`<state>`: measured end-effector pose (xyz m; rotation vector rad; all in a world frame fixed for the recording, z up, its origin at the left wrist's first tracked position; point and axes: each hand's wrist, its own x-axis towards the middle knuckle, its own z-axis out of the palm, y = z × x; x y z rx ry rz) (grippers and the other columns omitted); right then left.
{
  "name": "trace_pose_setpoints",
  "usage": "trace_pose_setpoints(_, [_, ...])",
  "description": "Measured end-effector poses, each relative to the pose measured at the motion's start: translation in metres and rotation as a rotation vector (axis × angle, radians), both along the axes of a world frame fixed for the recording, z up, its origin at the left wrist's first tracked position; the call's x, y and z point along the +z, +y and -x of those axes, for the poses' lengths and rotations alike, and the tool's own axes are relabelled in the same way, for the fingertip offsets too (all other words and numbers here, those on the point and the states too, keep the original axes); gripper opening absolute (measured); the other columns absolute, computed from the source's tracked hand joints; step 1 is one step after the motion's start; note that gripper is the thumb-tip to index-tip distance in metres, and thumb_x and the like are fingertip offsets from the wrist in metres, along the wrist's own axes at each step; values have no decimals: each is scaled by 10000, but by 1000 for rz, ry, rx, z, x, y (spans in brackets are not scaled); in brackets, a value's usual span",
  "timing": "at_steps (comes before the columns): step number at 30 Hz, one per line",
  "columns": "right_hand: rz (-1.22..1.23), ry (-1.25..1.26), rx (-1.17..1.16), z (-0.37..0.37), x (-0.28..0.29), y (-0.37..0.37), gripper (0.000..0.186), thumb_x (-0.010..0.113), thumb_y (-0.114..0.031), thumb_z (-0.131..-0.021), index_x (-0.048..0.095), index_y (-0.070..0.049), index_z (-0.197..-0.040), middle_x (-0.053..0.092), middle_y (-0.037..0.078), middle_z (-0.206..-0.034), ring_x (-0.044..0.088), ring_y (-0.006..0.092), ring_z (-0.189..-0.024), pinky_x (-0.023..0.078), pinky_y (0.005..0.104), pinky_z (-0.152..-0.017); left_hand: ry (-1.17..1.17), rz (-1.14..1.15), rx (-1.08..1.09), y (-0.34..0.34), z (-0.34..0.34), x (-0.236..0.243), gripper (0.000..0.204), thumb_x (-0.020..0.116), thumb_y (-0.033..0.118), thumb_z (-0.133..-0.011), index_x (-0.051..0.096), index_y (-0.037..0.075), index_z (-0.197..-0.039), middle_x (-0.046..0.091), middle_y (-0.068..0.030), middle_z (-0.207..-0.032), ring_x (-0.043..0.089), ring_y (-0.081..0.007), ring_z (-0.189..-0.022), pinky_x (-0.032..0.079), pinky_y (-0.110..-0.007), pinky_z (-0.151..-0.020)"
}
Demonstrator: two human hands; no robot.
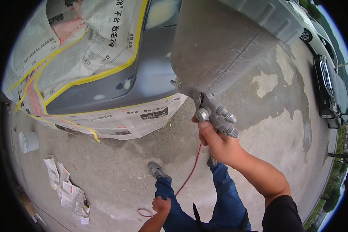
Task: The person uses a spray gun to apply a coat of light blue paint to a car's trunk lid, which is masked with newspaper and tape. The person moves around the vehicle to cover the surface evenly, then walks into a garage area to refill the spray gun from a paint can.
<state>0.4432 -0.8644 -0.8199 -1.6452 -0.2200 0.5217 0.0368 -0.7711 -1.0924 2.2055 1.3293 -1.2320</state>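
My right hand (219,145) is wrapped round the grip of a silver spray gun (212,110), its thumb at the back of the gun. A big translucent paint cup (220,50) with scale marks sits on top and fills much of the upper view. Beyond the gun is a grey-primed car panel (150,73) with pale patches, edged by yellow masking tape (92,75) and newspaper (85,50). Low by my thigh, my left hand (161,205) is curled closed; what it holds, if anything, is hidden. A red air hose (191,173) hangs below the gun and passes behind that hand.
On the concrete floor (123,166) at left are a white bucket (29,142) and crumpled newspaper sheets (70,193). The hose forms a loop (145,212) near my left leg. A black car (328,91) and a white car (315,34) are parked at far right.
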Motion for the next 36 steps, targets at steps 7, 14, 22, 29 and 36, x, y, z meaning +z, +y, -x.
trace_pose_setpoints(7, [53,-17,-105,-10,2,-33,328,523,-313,-1021,538,-4,-1130,545,14,-738,467,69,-555,362,237,-501,2,-3,-13,-1,-4,0,490,692,437,-770,678,96,-1121,597,-114,-1208,560,-326,-1135,500,-468,-909])
trace_pose_setpoints(14, [184,-45,-267,-17,0,-60,306,472,-291,-1036,563,-5,-1097,494,-8,-611,437,64,-529,342,244,-498,1,10,-33,-1,-8,1,498,683,442,-775,680,87,-1124,603,-123,-1198,565,-332,-1123,504,-484,-900])
trace_pose_setpoints(22, [133,-78,-212,-18,1,-52,304,489,-293,-1036,550,-7,-1115,520,-3,-681,454,65,-556,349,238,-510,14,8,-32,-1,-10,2,502,674,448,-782,677,81,-1124,603,-128,-1206,565,-341,-1125,500,-487,-906])
trace_pose_setpoints(29, [-24,53,29,-17,3,-33,496,576,-204,-1001,398,-8,-1422,589,40,-1012,532,87,-813,454,254,-700,8,4,-27,-2,-10,4,502,674,448,-779,676,79,-1121,602,-127,-1209,562,-342,-1134,497,-486,-912])
trace_pose_setpoints(36, [-58,-32,43,-29,1,-34,520,569,-191,-1001,368,-13,-1446,579,22,-949,526,80,-768,454,251,-669,0,9,-30,-1,-8,3,508,681,442,-774,671,82,-1133,599,-126,-1212,560,-341,-1137,496,-490,-911])
